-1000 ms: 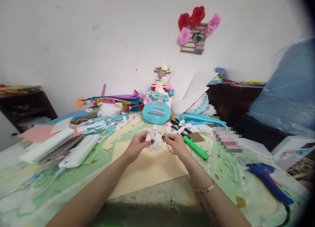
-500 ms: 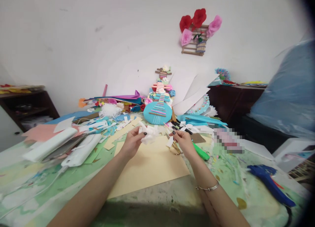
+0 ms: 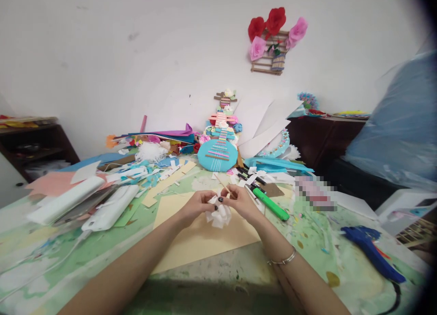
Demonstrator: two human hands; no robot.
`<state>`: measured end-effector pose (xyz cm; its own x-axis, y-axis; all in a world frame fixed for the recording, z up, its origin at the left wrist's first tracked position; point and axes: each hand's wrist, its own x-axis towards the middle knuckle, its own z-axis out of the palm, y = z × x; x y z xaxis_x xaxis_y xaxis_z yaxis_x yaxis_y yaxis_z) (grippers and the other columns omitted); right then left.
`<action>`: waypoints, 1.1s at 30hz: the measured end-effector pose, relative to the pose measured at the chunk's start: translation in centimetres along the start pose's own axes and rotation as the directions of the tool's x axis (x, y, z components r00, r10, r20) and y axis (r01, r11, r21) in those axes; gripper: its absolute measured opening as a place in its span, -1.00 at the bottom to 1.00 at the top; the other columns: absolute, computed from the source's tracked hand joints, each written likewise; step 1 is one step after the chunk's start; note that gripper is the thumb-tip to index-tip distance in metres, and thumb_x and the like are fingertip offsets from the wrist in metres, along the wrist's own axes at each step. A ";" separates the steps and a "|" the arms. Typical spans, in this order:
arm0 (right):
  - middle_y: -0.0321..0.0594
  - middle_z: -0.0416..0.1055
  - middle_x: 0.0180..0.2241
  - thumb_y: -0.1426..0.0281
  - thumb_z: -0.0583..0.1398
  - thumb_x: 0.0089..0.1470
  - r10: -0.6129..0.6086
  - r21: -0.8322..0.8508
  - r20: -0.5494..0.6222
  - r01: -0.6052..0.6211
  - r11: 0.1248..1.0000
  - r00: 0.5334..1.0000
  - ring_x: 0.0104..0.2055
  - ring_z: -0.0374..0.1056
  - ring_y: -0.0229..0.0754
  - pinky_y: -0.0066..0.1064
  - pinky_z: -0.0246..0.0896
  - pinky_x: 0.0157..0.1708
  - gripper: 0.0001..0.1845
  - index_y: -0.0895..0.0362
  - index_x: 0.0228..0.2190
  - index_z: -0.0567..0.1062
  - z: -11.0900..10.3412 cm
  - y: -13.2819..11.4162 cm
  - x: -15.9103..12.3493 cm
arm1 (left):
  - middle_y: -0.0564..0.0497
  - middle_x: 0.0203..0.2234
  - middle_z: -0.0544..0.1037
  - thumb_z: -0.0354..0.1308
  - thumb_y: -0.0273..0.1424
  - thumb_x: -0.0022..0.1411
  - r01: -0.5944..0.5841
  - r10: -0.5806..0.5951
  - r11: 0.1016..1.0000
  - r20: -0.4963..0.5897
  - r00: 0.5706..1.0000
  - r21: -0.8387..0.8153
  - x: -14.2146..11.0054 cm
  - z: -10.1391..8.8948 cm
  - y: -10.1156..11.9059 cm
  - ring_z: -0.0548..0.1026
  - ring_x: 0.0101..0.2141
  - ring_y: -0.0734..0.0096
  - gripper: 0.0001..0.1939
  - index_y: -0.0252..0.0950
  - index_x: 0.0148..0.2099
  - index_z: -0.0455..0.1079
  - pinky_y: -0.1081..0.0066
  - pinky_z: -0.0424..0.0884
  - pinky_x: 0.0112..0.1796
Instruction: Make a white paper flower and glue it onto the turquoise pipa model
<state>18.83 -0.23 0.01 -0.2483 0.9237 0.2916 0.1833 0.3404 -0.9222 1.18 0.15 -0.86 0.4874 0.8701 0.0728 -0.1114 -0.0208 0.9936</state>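
Observation:
Over a cream sheet of paper, my left hand pinches a ruffled white paper flower between thumb and fingers. My right hand meets it from the other side, its thumb touching the top of the flower. A thin wooden stick slants up and left out of my right fingers. Whether a small paper piece is also in that grip is hidden. Close to the right hand lie a green marker and several black pens.
A blue lute-shaped craft piece stands at the back. Paper scraps and white power strips lie at left. A blue glue gun, with its cord, rests at right. A large bluish plastic bag stands beyond.
My hands have come together: the flower moved right and down, and my right hand moved left with the stick to meet it. Gold scissors seen before are now hidden.

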 end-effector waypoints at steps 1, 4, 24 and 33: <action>-0.40 0.24 -0.56 0.24 0.29 -0.21 0.000 0.018 0.012 0.000 1.000 1.000 -0.59 -0.02 -0.39 -0.50 -0.12 -0.59 -0.75 0.14 -0.52 0.40 0.1 -0.1 -0.1 | 0.04 -0.55 0.51 0.21 -0.56 -0.22 0.000 0.000 1.000 0.005 1.000 0.003 0.0 0.0 0.0 0.39 -0.53 0.49 -0.80 -0.38 -0.40 0.45 0.53 0.23 -0.48; -0.42 0.20 -0.57 0.25 0.30 -0.22 0.004 0.070 0.027 -0.006 0.997 1.000 -0.60 -0.01 -0.39 -0.50 -0.13 -0.58 -0.73 0.13 -0.50 0.37 0.3 -0.3 -0.1 | 0.05 -0.55 0.50 0.19 -0.56 -0.22 0.001 -0.001 1.000 0.014 1.000 0.013 -0.1 -0.1 0.0 0.37 -0.54 0.50 -0.79 -0.38 -0.40 0.44 0.53 0.21 -0.49; -0.42 0.24 -0.61 0.29 0.33 -0.28 0.044 0.212 0.032 -0.049 0.976 0.999 -0.58 0.11 -0.37 -0.50 -0.05 -0.55 -0.69 0.13 -0.57 0.31 0.6 0.4 0.1 | 0.07 -0.58 0.45 0.15 -0.52 -0.21 -0.014 0.015 0.995 -0.008 1.000 0.097 -0.2 0.1 0.2 0.33 -0.54 0.50 -0.81 -0.39 -0.42 0.44 0.52 0.20 -0.49; -0.44 0.19 -0.64 0.23 0.34 -0.28 0.035 0.237 -0.034 -0.026 0.971 0.999 -0.60 0.06 -0.39 -0.51 -0.08 -0.58 -0.64 0.14 -0.61 0.28 0.4 0.2 0.2 | 0.06 -0.55 0.48 0.11 -0.55 -0.23 -0.045 0.055 0.993 -0.087 0.995 0.107 -0.1 0.2 0.4 0.37 -0.51 0.48 -0.74 -0.38 -0.37 0.47 0.52 0.23 -0.48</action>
<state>18.42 -0.08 -0.26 -0.2090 0.9406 0.2677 -0.0411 0.2651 -0.9634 1.28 -0.04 -0.48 0.4035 0.9072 0.1195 -0.0398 -0.1130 0.9928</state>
